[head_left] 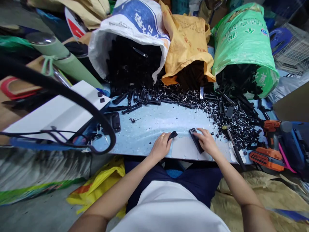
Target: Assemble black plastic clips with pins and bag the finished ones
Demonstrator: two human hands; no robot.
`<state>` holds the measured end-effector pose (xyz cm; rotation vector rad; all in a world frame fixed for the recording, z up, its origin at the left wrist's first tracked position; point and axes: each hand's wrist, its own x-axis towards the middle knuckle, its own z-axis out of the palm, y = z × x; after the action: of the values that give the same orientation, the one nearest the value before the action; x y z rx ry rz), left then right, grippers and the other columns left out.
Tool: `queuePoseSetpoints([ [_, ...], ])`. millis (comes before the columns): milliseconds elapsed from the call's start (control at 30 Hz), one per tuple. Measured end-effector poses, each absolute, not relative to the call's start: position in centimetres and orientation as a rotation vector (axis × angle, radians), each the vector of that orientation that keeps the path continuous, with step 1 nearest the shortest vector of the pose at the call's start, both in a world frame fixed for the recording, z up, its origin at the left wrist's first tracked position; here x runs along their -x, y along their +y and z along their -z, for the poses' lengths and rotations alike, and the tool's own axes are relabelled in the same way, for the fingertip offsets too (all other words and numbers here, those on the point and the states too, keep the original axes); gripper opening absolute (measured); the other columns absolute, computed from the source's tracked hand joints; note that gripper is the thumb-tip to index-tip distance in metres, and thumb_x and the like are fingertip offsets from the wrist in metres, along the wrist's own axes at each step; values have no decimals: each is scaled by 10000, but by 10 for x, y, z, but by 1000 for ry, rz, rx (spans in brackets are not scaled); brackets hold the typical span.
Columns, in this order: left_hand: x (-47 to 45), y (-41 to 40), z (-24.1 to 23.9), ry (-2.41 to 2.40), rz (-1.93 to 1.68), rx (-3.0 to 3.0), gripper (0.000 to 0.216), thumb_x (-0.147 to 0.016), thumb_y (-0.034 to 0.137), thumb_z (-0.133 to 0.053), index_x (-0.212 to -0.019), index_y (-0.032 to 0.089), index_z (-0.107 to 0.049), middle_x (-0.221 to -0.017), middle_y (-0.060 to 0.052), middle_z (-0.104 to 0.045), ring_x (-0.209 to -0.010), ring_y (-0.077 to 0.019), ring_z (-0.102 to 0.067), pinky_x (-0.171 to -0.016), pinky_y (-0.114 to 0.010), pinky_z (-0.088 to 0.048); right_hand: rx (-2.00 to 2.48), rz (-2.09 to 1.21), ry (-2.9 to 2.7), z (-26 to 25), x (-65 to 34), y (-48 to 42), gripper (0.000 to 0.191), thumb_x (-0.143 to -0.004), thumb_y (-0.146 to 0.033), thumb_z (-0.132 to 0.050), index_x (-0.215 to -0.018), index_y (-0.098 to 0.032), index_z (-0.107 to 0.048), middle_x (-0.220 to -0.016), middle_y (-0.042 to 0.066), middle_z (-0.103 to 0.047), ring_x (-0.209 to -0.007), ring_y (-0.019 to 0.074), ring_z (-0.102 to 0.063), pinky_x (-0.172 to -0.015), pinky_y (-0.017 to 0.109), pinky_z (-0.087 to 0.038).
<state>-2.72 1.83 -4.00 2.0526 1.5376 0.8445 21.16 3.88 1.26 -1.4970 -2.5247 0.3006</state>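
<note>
My left hand (pixel 161 145) is closed around a small black plastic part (pixel 172 135), whose end sticks out past the fingertips. To the right, my right hand (pixel 207 141) has its fingers apart, the tips touching a long black plastic block (pixel 195 138). Narrow slots show at the far end of this block, which lies slantwise near the table's front edge. Whether anything small is under the right fingertips cannot be made out. Behind the hands, a lone black piece with a metal pin (pixel 134 120) lies on the light blue tabletop (pixel 154 119).
Black parts spill from a white sack (pixel 98 48), an orange sack (pixel 188 38) and a green sack (pixel 241 48). A heap of screws (pixel 241 125) lies right, near a hammer (pixel 235 145) and a cordless drill (pixel 270 145). A black cable (pixel 79 100) loops at left.
</note>
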Motion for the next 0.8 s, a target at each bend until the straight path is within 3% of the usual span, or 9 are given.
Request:
queuePoseSetpoints([
  [133, 19, 11, 35, 1492, -933, -1658, 242, -841, 260, -433, -1017, 150, -558, -863, -65, -596, -772, -179, -585, -701, -317, -498, 1970, -233, -2172, 0, -192, 39, 628, -753, -472, -593, -1260, -115, -491, -1068, 186, -550, -998, 322, -490, -828, 474, -435],
  [267, -1, 6, 23, 1373, -1002, -1461, 302, -854, 316, -439, -1078, 163, -573, -878, -54, -604, -647, -130, -558, -607, -264, -485, 1749, -645, -2012, 2, -175, 33, 499, -861, -480, -420, -1224, -159, -538, -956, 127, -590, -938, 263, -537, -838, 424, -444],
  [367, -14, 3, 13, 1237, -1038, -1457, 351, -856, 347, -452, -1155, 197, -557, -941, -53, -599, -630, -112, -551, -586, -243, -477, 1509, -1139, -1672, 2, -169, 23, 551, -896, -533, -270, -1281, -201, -484, -877, 69, -599, -743, 183, -580, -683, 339, -505],
  [433, -18, 2, 8, 1224, -1049, -1499, 354, -857, 341, -454, -1164, 202, -562, -902, -46, -602, -688, -130, -565, -650, -262, -487, 1413, -1328, -1529, 0, -170, 17, 584, -884, -565, -276, -1309, -207, -453, -867, 55, -588, -611, 138, -554, -563, 296, -503],
  [600, -12, -2, 0, 1261, -987, -1719, 348, -868, 316, -442, -1161, 189, -581, -855, -57, -605, -818, -176, -577, -748, -302, -485, 1140, -1177, -1872, -9, -185, 19, 481, -866, -487, -442, -1269, -230, -501, -913, 45, -548, -624, 91, -524, -599, 250, -491],
  [800, -11, -3, -2, 1296, -1024, -1900, 367, -903, 303, -372, -1211, 198, -542, -827, -45, -578, -768, -146, -581, -698, -253, -488, 1004, -864, -2114, -19, -195, 29, 436, -917, -382, -393, -1319, -218, -433, -928, 63, -552, -804, 130, -556, -713, 277, -495],
])
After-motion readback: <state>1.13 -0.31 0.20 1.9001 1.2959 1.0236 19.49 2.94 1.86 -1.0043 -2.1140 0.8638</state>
